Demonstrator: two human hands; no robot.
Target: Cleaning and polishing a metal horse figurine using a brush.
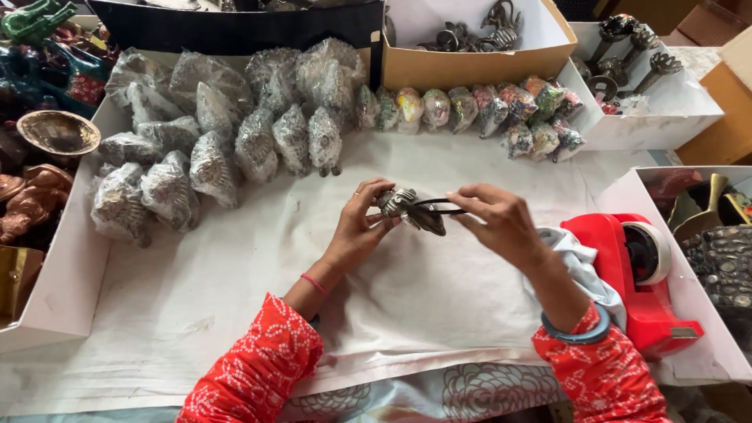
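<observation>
My left hand [362,222] grips a small dark metal figurine [410,208] with silvery patterning, held above the white cloth [235,266] at the middle of the table. My right hand [499,220] pinches a thin curved dark part [440,204] sticking out of the figurine's right side. Both sleeves are red with white dots. A pink band circles my left wrist, and a blue bangle circles the right one.
Several figurines wrapped in clear plastic [211,117] lie at the back left. A row of painted figurines [470,106] runs along the back. Cardboard boxes [470,66] hold metal pieces. A red tape dispenser [638,274] and a pale cloth [583,270] sit at right. Brass items [47,157] crowd the left edge.
</observation>
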